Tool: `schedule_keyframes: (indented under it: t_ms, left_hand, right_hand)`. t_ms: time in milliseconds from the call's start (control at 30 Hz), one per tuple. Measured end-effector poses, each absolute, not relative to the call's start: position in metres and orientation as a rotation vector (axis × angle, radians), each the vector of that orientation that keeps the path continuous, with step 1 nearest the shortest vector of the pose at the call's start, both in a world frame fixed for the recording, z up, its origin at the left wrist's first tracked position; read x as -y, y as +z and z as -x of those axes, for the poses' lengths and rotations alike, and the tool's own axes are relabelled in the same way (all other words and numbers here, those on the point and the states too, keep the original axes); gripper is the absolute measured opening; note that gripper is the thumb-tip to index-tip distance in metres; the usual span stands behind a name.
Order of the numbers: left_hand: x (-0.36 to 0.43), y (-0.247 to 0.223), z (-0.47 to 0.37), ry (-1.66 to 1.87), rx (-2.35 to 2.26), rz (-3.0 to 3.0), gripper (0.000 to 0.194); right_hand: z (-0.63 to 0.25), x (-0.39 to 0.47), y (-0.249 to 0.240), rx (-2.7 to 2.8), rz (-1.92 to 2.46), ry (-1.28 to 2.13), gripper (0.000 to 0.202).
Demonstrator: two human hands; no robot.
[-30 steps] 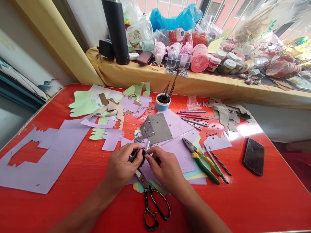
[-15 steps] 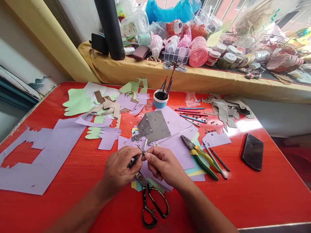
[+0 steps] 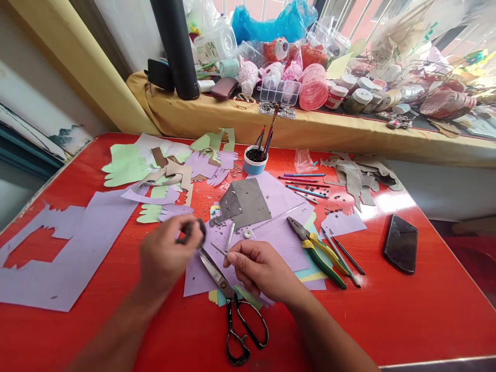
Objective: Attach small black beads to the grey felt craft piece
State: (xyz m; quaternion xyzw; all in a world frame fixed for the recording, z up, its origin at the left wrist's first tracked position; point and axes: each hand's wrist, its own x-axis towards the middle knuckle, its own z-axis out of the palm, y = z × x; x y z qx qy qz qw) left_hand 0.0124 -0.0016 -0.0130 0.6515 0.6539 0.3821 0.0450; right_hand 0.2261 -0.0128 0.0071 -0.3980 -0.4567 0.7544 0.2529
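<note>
My left hand [image 3: 165,253], blurred by motion, is closed on a small black object [image 3: 194,232] left of the paper stack. Over the purple paper [image 3: 287,248], my right hand [image 3: 259,268] pinches a thin metal rod [image 3: 219,249] that points up and left. Black-handled scissors [image 3: 223,285] lie between the hands with their blades towards the left hand. Just beyond the rod are a white pen-like stick [image 3: 230,236] and a small round metal piece [image 3: 248,234]. A dark grey sheet [image 3: 253,201] rests on the papers farther back.
Pliers [image 3: 318,250] and a phone [image 3: 402,243] lie to the right. Behind stands a cup [image 3: 255,161] with brushes. Paper cutouts [image 3: 124,163] cover the left back, grey scraps [image 3: 354,178] the right back. Jars and bags crowd the ledge [image 3: 217,116].
My left hand has moved left, away from my right hand, taking the black object with it. The scissor blades and the white stick are now more exposed. My right hand has barely moved.
</note>
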Motion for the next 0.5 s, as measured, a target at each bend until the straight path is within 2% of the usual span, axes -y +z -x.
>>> schedule_keyframes:
  t_ms: [100, 300, 500]
  left_hand:
    - [-0.002, -0.006, -0.005, 1.187, -2.108, -1.654, 0.014]
    - [0.001, 0.001, -0.011, 1.222, -1.871, -1.401, 0.017]
    - [-0.001, -0.001, -0.01, 1.251, -1.743, -1.245, 0.02]
  right_hand:
    - [-0.226, 0.016, 0.011, 1.386, 1.137, 1.947, 0.03]
    - [-0.231, 0.007, 0.006, 1.667, 1.413, 1.217, 0.022]
    - [-0.231, 0.006, -0.001, 1.968, 1.478, 0.867, 0.019]
